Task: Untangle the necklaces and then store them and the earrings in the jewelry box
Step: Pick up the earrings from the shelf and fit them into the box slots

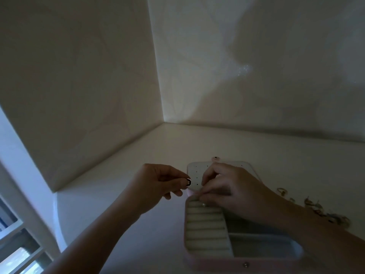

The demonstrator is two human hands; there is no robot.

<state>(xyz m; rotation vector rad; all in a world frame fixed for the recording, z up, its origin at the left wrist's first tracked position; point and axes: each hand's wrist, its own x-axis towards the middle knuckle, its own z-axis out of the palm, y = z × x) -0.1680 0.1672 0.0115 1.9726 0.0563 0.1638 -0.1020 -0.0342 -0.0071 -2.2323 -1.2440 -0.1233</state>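
Two-handed, head view: pinching a dark earring (188, 182) in the left hand (158, 184) beside the perforated lid panel (194, 175) of the open jewelry box (217, 261), likely for pegging, with the right hand (227, 188) curled on that panel to steady it.

Dim, soft blur, wide-angle warp.

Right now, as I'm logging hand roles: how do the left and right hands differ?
The left hand pinches a small dark earring; whether the right hand holds anything is unclear. The left hand is beside the lid, over the shelf; the right hand lies across the box, fingers at the lid's foot. Both have curled fingers.
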